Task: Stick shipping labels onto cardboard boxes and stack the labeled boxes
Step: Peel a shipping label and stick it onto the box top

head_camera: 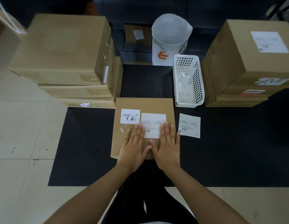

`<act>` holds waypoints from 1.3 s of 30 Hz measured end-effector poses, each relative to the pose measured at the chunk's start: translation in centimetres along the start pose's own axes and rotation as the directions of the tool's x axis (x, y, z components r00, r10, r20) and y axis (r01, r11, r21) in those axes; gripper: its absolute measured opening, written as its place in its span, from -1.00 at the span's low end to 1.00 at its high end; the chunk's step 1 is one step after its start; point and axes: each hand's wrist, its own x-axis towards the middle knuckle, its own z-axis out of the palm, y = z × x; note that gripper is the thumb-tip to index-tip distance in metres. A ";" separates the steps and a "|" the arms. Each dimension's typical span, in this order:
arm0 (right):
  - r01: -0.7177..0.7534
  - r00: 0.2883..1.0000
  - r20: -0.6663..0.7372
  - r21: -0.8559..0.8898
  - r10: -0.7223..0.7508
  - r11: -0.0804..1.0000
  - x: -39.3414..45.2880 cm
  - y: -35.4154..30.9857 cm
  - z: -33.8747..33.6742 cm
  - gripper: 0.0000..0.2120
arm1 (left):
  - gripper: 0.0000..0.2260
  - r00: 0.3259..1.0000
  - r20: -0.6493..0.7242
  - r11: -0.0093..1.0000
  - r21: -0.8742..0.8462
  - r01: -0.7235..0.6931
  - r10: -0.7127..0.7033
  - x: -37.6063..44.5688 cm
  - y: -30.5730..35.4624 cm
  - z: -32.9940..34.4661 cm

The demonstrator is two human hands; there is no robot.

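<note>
A flat cardboard box (145, 105) lies on the black mat straight ahead of me. On its top sit a white handwritten sticker (130, 116) and, to its right, a printed shipping label (153, 121). My left hand (134, 146) lies flat with fingers spread on the box, its fingertips at the label's left edge. My right hand (167, 146) lies flat too, covering the label's lower right part. Neither hand holds anything. A second shipping label (189, 125) lies loose on the mat, right of the box.
A stack of cardboard boxes (63, 50) stands at the left, another stack (247, 62) with a label on top at the right. A white perforated basket (187, 81) and a white paper bag (170, 39) stand behind the box. Tiled floor surrounds the mat (85, 143).
</note>
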 end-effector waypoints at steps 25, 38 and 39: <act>-0.466 0.873 0.137 0.515 0.468 0.719 0.6 0.7 -1.6 -0.37 | -0.36 0.795 0.194 0.439 -0.747 0.499 -0.574 -0.9 -4.9 -1.9; -0.485 0.857 0.162 0.577 0.490 0.657 -1.3 0.3 -2.2 -0.38 | -0.47 0.813 0.203 0.407 -0.784 0.469 -0.546 -1.7 -4.7 -3.3; -0.479 0.858 0.153 0.584 0.491 0.655 -1.5 0.3 -2.3 -0.38 | -0.47 0.817 0.194 0.413 -0.785 0.462 -0.543 -1.7 -4.6 -3.5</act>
